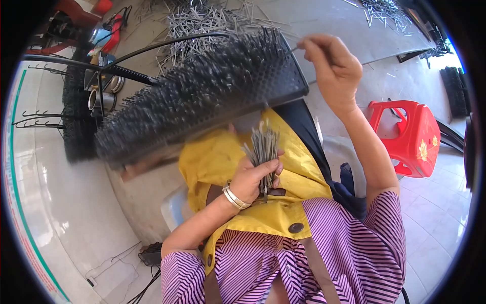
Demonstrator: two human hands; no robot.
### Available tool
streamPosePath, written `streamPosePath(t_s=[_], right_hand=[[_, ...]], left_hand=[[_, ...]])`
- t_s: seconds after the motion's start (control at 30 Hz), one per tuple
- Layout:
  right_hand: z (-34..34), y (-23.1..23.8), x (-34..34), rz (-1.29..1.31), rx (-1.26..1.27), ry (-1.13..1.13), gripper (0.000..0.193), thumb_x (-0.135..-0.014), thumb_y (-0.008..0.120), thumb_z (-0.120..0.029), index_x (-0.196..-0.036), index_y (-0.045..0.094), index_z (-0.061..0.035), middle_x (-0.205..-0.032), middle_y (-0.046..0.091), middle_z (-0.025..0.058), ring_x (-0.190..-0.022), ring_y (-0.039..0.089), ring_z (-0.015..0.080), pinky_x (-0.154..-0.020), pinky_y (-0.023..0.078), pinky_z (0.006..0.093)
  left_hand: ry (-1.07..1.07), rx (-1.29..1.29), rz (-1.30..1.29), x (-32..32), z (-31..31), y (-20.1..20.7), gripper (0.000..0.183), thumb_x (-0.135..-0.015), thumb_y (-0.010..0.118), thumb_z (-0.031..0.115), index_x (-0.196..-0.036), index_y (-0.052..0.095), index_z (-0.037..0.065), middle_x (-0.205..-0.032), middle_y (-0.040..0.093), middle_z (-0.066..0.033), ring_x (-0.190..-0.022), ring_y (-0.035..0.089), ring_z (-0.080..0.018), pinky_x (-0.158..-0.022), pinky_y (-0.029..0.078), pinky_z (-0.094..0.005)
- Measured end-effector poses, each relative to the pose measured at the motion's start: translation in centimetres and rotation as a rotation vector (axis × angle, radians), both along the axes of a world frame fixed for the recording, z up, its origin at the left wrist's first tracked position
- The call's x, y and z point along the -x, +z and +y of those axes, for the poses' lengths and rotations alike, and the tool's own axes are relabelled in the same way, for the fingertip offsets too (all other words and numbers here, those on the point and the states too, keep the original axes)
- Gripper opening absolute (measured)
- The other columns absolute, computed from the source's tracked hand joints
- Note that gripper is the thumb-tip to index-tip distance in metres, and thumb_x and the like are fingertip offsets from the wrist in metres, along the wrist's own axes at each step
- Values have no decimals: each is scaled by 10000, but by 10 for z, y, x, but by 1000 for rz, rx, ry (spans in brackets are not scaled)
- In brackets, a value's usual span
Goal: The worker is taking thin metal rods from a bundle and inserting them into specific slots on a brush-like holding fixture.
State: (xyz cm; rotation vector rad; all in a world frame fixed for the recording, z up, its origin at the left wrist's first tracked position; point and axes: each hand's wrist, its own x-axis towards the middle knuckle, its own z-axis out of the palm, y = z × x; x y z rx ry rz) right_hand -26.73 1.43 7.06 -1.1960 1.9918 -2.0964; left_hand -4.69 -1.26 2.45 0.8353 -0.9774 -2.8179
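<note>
Fingers of the left hand (247, 183) are wrapped tight; those of the right hand (338, 71) meet in a pinch. A long black bristled block (192, 96) slants above the yellow apron (215, 154). A red stool (426, 139) stands to the right. Beyond the block lies a heap of strips (195, 33). The left hand clasps a grey bundle (264, 144) upright; the right grips a thin piece (294, 49) at the block's right end.

No words or numbers can be read: the red lettering (23, 240) that runs down the white wall (66, 202) at the far left of the frame, curving toward its lower edge, is too small and blurred.
</note>
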Motion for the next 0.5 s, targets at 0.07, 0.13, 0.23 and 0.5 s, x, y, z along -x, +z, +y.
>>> streamPosePath(t_s=[0.07,0.13,0.23,0.5], right_hand=[[-4,-5,2,279,-88,-22,43,-774,530,14,-806,553,31,-741,599,44,-636,521,74,-601,427,192],[-8,-7,6,383,-101,21,44,-762,533,23,-801,552,28,-716,587,59,-613,529,106,-587,427,208],[-15,-10,12,533,-120,129,49,-741,538,28,-789,548,24,-677,555,94,-570,529,180,-546,417,246],[-34,12,7,621,-492,163,68,-718,545,-71,-748,526,-14,-585,491,183,-545,477,345,-489,380,364]], left_hand=[[5,-26,-31,-4,0,-2,232,-794,524,67,-1006,483,-21,-739,504,-66,-614,490,-154,-489,415,-258],[45,-3,-41,-5,0,-4,240,-781,537,48,-1006,488,-21,-740,510,-68,-621,499,-157,-497,426,-258],[84,19,-49,-6,-1,-4,220,-761,560,25,-967,496,-16,-752,522,-72,-629,511,-162,-500,433,-260],[167,-19,-103,-2,3,-1,169,-713,604,3,-832,485,-1,-699,543,-95,-609,540,-181,-489,440,-267]])
